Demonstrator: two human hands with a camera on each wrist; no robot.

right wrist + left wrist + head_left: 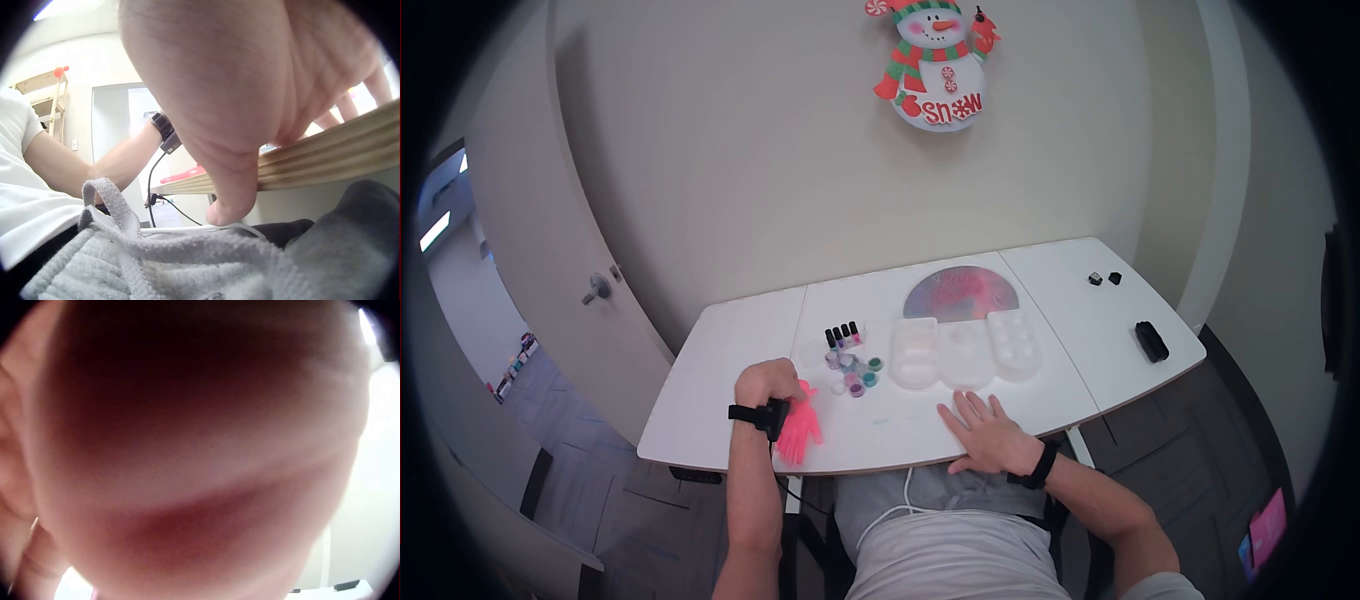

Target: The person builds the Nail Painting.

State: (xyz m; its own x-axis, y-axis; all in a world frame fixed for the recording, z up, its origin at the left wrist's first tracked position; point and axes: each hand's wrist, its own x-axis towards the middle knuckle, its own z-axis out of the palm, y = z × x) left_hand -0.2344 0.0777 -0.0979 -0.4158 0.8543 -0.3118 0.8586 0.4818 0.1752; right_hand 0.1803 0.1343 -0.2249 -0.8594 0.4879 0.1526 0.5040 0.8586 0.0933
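A pink glove (800, 430) lies on the left part of the white table, its fingers pointing toward the front edge. My left hand (768, 382) is curled at the glove's upper end and appears to grip it; the fingertips are hidden. Skin of the left hand (187, 456) fills most of the left wrist view, blurred. My right hand (990, 440) rests with spread fingers on the table's front edge, below the white molds (967, 365). In the right wrist view, the thumb of the right hand (250, 94) hangs below the wooden edge (325, 150).
Small jars (855, 378) and nail polish bottles (842, 335) stand between the glove and the molds. Behind the molds lies a pink and grey semicircular piece (961, 293). A black case (1151, 341) and two small dark items (1105, 279) are at the right. A cable hangs from the left wrist.
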